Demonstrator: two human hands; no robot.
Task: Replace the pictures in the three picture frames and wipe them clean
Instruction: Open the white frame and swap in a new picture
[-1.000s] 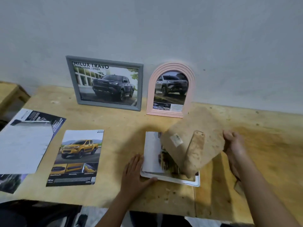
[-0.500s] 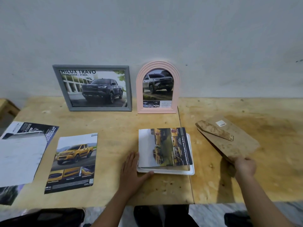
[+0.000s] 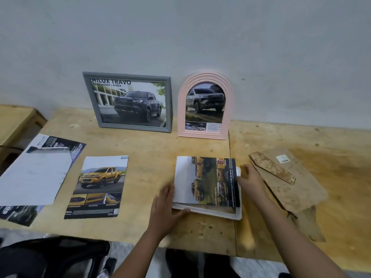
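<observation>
A white rectangular picture frame (image 3: 208,213) is laid flat at the centre of the wooden table (image 3: 152,151), covered by a printed yellow-truck picture (image 3: 206,181). Its 7 o'clock corner is pressed by the left hand (image 3: 164,207), fingers straight. The picture's 3 o'clock edge is touched by the right hand (image 3: 251,181), fingers loosely spread. A brown cardboard backing board (image 3: 297,189) lies at the frame's 3 o'clock.

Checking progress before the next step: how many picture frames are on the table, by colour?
Grey frame: 1
Pink frame: 1
White frame: 1
Total: 3
</observation>
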